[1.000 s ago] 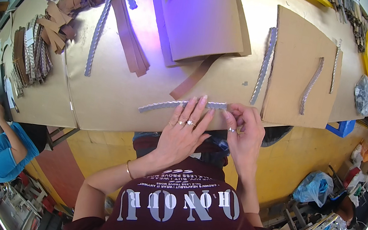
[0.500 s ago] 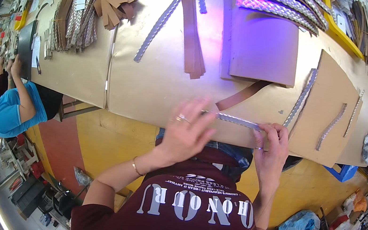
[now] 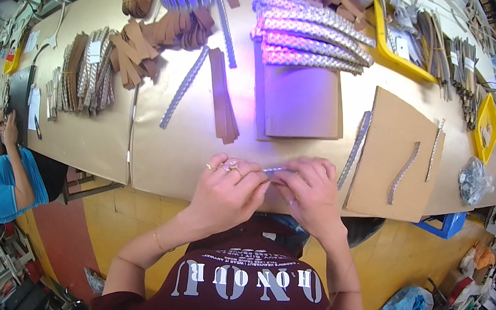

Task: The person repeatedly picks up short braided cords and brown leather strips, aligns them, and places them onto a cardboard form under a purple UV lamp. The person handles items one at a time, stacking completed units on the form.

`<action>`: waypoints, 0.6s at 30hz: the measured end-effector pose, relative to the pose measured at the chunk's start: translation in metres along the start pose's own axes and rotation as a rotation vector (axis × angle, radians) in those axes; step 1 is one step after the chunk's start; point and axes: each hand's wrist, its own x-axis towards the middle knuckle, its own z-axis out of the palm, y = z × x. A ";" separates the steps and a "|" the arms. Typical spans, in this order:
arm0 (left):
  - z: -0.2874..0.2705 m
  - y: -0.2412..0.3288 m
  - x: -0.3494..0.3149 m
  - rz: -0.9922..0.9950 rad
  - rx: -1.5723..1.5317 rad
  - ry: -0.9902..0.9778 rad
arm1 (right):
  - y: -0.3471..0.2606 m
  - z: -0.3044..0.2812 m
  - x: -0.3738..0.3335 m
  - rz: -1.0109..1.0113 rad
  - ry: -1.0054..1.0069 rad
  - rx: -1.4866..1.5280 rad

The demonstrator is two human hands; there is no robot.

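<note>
My left hand (image 3: 227,185) and my right hand (image 3: 311,195) are close together over the table's near edge. Fingers of both are pinched on a silver braided strip (image 3: 274,170); only a short piece of it shows between them, the rest being hidden by the hands. Just beyond, to the left, lie flat brown strips (image 3: 221,96) fanned in a narrow stack, with another braided strip (image 3: 185,86) beside them. To the right of my right hand a further braided strip (image 3: 355,149) lies along the edge of a cardboard sheet (image 3: 380,175).
Braided bands (image 3: 310,36) are piled on a cardboard stack (image 3: 302,112). Brown strip bundles (image 3: 179,32) and braided bundles (image 3: 91,67) lie at the left. Yellow trays (image 3: 488,130) stand at the right. A co-worker in a blue shirt (image 3: 16,184) sits at far left.
My hands have come together, the left one closing on the strip. The loose brown strip in front of the cardboard stack no longer shows. The view has shifted, revealing more of the table's far side.
</note>
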 end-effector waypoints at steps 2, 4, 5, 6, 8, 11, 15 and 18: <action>-0.022 -0.007 0.015 -0.037 -0.172 -0.048 | -0.001 -0.026 0.005 0.125 -0.082 0.227; -0.036 -0.011 0.031 -0.133 -0.382 -0.074 | -0.002 -0.056 0.006 0.330 -0.228 0.544; -0.040 -0.014 0.039 -0.201 -0.502 -0.070 | -0.003 -0.062 0.010 0.461 -0.181 0.725; -0.044 -0.014 0.046 -0.273 -0.623 -0.068 | -0.002 -0.070 0.014 0.504 -0.156 0.756; -0.048 -0.018 0.061 -0.313 -0.683 -0.075 | 0.005 -0.083 0.022 0.558 -0.091 0.806; -0.046 -0.020 0.076 -0.363 -0.845 -0.031 | 0.016 -0.093 0.033 0.426 0.076 0.598; -0.033 -0.029 0.086 -0.189 -0.654 0.069 | 0.036 -0.091 0.044 0.248 0.231 0.342; -0.017 -0.046 0.096 0.128 -0.237 0.201 | 0.055 -0.079 0.053 0.181 0.282 0.193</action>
